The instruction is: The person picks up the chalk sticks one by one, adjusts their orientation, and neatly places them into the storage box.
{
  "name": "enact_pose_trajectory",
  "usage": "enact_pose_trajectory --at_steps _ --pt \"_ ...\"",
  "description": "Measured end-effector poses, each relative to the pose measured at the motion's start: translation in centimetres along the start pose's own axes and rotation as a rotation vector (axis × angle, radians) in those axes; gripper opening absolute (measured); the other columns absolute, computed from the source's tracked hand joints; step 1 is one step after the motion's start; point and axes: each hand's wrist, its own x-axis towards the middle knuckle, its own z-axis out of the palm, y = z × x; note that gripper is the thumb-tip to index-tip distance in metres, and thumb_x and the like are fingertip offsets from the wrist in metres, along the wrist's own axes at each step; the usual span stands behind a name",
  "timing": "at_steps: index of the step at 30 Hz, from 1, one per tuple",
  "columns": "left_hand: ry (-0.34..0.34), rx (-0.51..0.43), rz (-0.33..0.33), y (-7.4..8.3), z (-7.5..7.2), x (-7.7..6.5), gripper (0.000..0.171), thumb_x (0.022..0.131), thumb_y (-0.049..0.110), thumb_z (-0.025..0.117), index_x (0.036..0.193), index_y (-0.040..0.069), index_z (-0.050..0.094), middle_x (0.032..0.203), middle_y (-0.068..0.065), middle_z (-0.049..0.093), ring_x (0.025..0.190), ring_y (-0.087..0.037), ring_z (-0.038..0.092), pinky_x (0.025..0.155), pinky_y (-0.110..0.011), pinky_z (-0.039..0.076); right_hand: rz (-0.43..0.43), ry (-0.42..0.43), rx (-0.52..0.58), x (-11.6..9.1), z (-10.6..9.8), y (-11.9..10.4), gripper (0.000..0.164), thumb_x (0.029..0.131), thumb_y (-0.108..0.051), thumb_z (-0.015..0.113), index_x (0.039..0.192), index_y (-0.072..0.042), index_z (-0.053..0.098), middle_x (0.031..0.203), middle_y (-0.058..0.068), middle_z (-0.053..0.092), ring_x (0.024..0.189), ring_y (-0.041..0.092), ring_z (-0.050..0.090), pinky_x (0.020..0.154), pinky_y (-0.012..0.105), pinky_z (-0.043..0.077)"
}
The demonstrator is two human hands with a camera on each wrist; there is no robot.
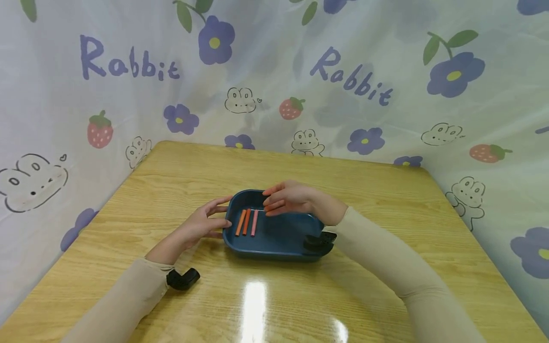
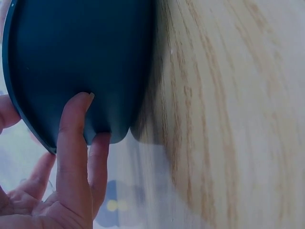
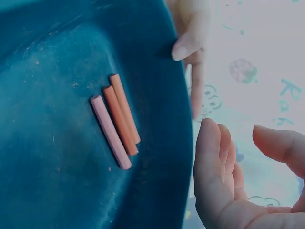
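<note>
one blue tray (image 1: 285,234) on desk (image 1: 300,295) holds three chalk sticks (image 1: 246,222); left hand (image 1: 200,224), fingers spread, touches its end; right hand (image 1: 292,197), empty, fingers loosely extended, hovers above.

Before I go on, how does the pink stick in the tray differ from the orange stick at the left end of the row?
Colour: the pink stick is pale pink, the orange stick orange.
Place: in the head view, the orange stick lies nearer the left wall of the tray, the pink stick nearer its middle.
Angle: there, the orange stick slants more than the pink stick.
Shared: both are slim and straight.
</note>
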Motion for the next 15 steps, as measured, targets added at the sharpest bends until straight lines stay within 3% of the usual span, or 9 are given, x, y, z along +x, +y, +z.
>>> enact_pose_trajectory --at_steps 3,8,11,15 --pt "0.0 0.0 0.0 0.0 0.0 -0.1 0.071 0.087 0.003 0.059 0.148 0.013 0.025 0.142 -0.026 0.027 0.105 -0.037 0.056 0.075 -0.043 0.054 -0.026 -0.001 -0.006 -1.1 -0.3 -0.1 0.05 0.096 0.004 0.042 0.142 0.009 0.023 0.107 0.017 0.053 0.122 0.044 0.039 0.094 0.04 0.044" --pt "0.001 0.0 0.005 0.1 0.1 -0.2 0.071 0.087 0.003 0.06 0.148 0.012 0.025 0.142 -0.027 0.028 0.105 -0.038 0.056 0.075 -0.043 0.054 -0.067 0.002 -0.02 -2.8 -1.0 0.2 0.048 0.095 0.003 0.043 0.139 0.01 0.026 0.1 0.014 0.055 0.109 0.037 0.051 0.094 0.041 0.044" --pt "0.002 0.002 0.009 0.1 0.1 -0.1 0.071 0.087 0.002 0.059 0.148 0.012 0.025 0.142 -0.027 0.028 0.105 -0.038 0.056 0.075 -0.043 0.054 -0.089 0.003 -0.035 -3.8 -1.5 0.4 0.049 0.096 0.002 0.043 0.139 0.012 0.024 0.105 0.017 0.053 0.102 0.029 0.056 0.094 0.041 0.044" --pt "0.002 0.006 0.011 0.1 0.1 0.0 0.07 0.088 0.001 0.058 0.148 0.012 0.024 0.142 -0.027 0.028 0.106 -0.038 0.056 0.075 -0.043 0.054 -0.105 0.018 -0.051 -5.2 -2.2 0.8 0.051 0.096 0.0 0.043 0.141 0.012 0.02 0.118 0.022 0.045 0.111 0.035 0.051 0.096 0.041 0.043"
